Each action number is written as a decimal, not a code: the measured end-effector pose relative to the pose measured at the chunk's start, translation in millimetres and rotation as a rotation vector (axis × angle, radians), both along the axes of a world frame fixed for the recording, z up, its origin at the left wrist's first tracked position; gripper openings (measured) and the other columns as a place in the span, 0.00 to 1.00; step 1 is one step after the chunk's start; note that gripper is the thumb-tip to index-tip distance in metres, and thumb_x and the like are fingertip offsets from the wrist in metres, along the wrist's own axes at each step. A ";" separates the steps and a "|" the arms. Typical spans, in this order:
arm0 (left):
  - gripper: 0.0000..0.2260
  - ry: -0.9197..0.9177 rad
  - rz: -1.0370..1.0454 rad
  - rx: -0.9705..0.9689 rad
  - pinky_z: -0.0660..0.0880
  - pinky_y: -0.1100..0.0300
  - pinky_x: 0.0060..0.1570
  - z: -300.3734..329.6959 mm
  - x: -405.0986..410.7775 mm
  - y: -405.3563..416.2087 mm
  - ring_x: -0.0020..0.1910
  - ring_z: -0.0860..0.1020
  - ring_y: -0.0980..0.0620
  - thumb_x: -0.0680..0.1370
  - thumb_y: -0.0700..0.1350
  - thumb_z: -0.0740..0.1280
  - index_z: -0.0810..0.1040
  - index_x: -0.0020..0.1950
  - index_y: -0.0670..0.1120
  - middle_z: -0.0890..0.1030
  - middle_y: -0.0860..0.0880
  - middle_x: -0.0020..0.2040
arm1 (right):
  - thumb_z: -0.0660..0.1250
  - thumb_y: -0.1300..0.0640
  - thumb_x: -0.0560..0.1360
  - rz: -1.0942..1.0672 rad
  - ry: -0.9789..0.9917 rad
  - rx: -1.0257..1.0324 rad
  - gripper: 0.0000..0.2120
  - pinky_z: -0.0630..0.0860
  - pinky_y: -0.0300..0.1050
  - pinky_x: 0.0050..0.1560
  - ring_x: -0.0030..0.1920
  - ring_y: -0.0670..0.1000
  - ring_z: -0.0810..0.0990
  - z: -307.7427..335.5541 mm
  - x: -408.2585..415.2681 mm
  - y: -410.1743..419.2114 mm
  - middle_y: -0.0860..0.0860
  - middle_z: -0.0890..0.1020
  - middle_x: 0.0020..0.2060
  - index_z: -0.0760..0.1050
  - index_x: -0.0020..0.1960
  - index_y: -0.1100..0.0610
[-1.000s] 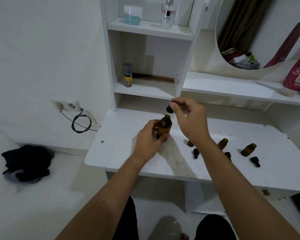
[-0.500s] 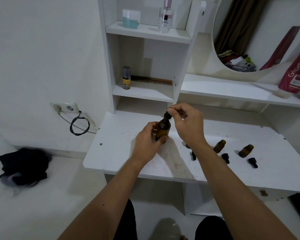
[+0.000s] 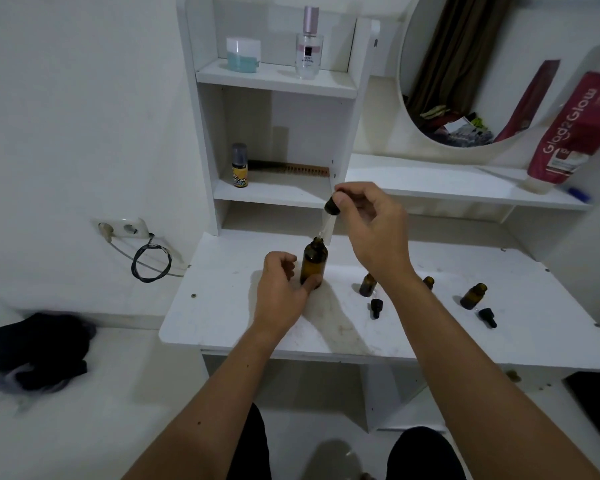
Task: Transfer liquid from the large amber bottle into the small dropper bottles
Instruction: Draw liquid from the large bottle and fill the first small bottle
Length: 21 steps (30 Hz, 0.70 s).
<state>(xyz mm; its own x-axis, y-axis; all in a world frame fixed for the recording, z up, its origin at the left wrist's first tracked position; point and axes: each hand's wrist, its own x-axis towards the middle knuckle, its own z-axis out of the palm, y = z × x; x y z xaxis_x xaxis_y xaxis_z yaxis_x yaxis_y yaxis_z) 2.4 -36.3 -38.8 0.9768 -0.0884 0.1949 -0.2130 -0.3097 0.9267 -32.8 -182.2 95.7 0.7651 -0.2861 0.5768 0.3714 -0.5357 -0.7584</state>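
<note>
White walls and a white shelving unit (image 3: 274, 98) frame the station; I note a round mirror (image 3: 465, 81) to the right and a wall socket (image 3: 122, 228) with a looped cable to the left. Below the shelves, the white worktop (image 3: 430, 341) carries all task items and runs well clear on my right side, with its front edge near my forearms.

Large amber bottle (image 3: 313, 263): upright, open at the neck, set toward the left of the worktop. My left hand (image 3: 279, 294) grips its lower body, thumb across the front, evidently to stop it tipping during withdrawal.

My right hand (image 3: 368, 226) is raised above it, pinching the black bulb of the dropper (image 3: 330, 216). The glass tube slants down, its tip at or just above the bottle mouth; I cannot tell whether it holds liquid.

Small dropper bottles: one (image 3: 368, 285) just right of the large bottle, one (image 3: 428, 282) partly hidden behind my right forearm, one (image 3: 473, 296) further right, tilted or lying. All appear uncapped. Two black dropper caps (image 3: 376, 307) (image 3: 487, 317) lie in front of them.

Judgement: the nearest small bottle is a short sideways carry away, and my own forearm is the main obstruction along that row.
</note>
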 end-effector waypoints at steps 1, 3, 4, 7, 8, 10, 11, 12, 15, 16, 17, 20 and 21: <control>0.24 -0.007 0.014 -0.015 0.75 0.68 0.45 1.2 -4.4 0.9 0.47 0.77 0.54 0.71 0.50 0.81 0.71 0.58 0.50 0.76 0.52 0.50 | 0.70 0.58 0.82 -0.010 -0.032 0.015 0.07 0.82 0.41 0.59 0.53 0.46 0.86 5.5 -3.1 -2.4 0.49 0.87 0.50 0.83 0.59 0.57; 0.20 -0.035 0.015 -0.034 0.74 0.69 0.42 2.0 -14.4 1.1 0.43 0.76 0.55 0.72 0.50 0.81 0.71 0.53 0.50 0.76 0.52 0.46 | 0.70 0.58 0.83 -0.038 -0.082 0.046 0.07 0.82 0.41 0.58 0.53 0.47 0.86 12.7 -11.5 -10.6 0.49 0.87 0.50 0.83 0.59 0.57; 0.18 -0.041 0.003 -0.034 0.75 0.69 0.42 2.2 -20.0 -0.2 0.43 0.76 0.55 0.73 0.51 0.80 0.72 0.52 0.50 0.77 0.53 0.45 | 0.70 0.58 0.83 -0.054 -0.097 0.056 0.07 0.82 0.42 0.58 0.53 0.47 0.86 13.6 -16.5 -16.2 0.48 0.87 0.50 0.83 0.59 0.56; 0.14 -0.050 -0.096 -0.034 0.79 0.66 0.45 -0.2 -34.7 -9.9 0.44 0.79 0.55 0.74 0.51 0.78 0.77 0.52 0.50 0.81 0.54 0.46 | 0.70 0.57 0.83 -0.101 -0.096 0.078 0.07 0.82 0.44 0.59 0.53 0.48 0.86 6.5 -32.2 -36.6 0.49 0.87 0.50 0.83 0.59 0.55; 0.13 -0.056 -0.134 -0.037 0.79 0.64 0.47 -1.7 -38.2 -14.8 0.45 0.80 0.56 0.74 0.51 0.78 0.78 0.53 0.50 0.81 0.54 0.47 | 0.70 0.57 0.83 -0.116 -0.087 0.081 0.07 0.83 0.46 0.60 0.54 0.49 0.86 2.1 -37.3 -43.7 0.49 0.87 0.51 0.83 0.59 0.54; 0.14 -0.059 -0.187 -0.040 0.80 0.64 0.50 -2.1 -42.7 -25.3 0.47 0.81 0.56 0.74 0.52 0.78 0.80 0.55 0.50 0.82 0.54 0.48 | 0.70 0.56 0.83 -0.147 -0.063 0.090 0.06 0.83 0.48 0.60 0.54 0.50 0.87 -7.4 -46.4 -57.2 0.49 0.87 0.51 0.83 0.59 0.53; 0.15 -0.054 -0.202 -0.041 0.80 0.65 0.51 -0.9 -43.7 -30.9 0.49 0.81 0.56 0.74 0.52 0.78 0.80 0.57 0.50 0.83 0.55 0.49 | 0.70 0.56 0.83 -0.164 -0.050 0.090 0.06 0.83 0.49 0.60 0.54 0.49 0.87 -11.8 -50.4 -63.2 0.49 0.87 0.51 0.83 0.59 0.52; 0.17 -0.046 -0.214 -0.039 0.80 0.66 0.52 0.4 -43.8 -36.9 0.49 0.81 0.57 0.74 0.52 0.78 0.80 0.58 0.50 0.83 0.55 0.51 | 0.70 0.56 0.83 -0.182 -0.038 0.087 0.06 0.84 0.49 0.60 0.54 0.49 0.87 -15.7 -54.2 -69.0 0.49 0.87 0.50 0.83 0.59 0.53; 0.21 -0.026 -0.234 -0.010 0.80 0.67 0.54 2.8 -40.2 -52.5 0.53 0.81 0.58 0.74 0.53 0.78 0.78 0.64 0.51 0.82 0.55 0.54 | 0.70 0.56 0.83 -0.227 -0.008 0.093 0.08 0.84 0.48 0.59 0.53 0.48 0.87 -25.4 -60.6 -81.1 0.49 0.88 0.50 0.83 0.60 0.55; 0.23 -0.026 -0.240 -0.001 0.80 0.66 0.55 2.9 -38.3 -57.9 0.54 0.81 0.58 0.74 0.53 0.78 0.78 0.65 0.50 0.82 0.55 0.56 | 0.71 0.56 0.82 -0.241 0.001 0.091 0.08 0.84 0.47 0.59 0.53 0.47 0.87 -27.8 -61.5 -84.2 0.49 0.87 0.50 0.83 0.60 0.55; 0.24 -0.029 -0.246 0.010 0.80 0.65 0.56 3.1 -36.5 -62.5 0.55 0.80 0.58 0.74 0.53 0.79 0.77 0.67 0.50 0.81 0.55 0.58 | 0.71 0.56 0.82 -0.255 0.014 0.089 0.08 0.84 0.46 0.59 0.52 0.46 0.87 -29.8 -61.8 -86.6 0.48 0.87 0.50 0.83 0.60 0.55; 0.26 -0.050 -0.248 0.054 0.79 0.61 0.60 3.9 -30.3 -73.7 0.58 0.80 0.57 0.75 0.53 0.78 0.76 0.70 0.48 0.81 0.53 0.63 | 0.71 0.56 0.82 -0.272 0.036 0.109 0.07 0.84 0.45 0.58 0.52 0.46 0.87 -35.5 -59.6 -91.5 0.49 0.88 0.49 0.83 0.60 0.55; 0.26 -0.056 -0.249 0.070 0.79 0.60 0.61 4.5 -28.5 -76.4 0.58 0.80 0.57 0.75 0.53 0.77 0.76 0.71 0.48 0.81 0.53 0.64 | 0.71 0.56 0.82 -0.271 0.040 0.120 0.07 0.84 0.44 0.58 0.51 0.46 0.87 -37.2 -58.3 -92.2 0.49 0.88 0.49 0.83 0.59 0.55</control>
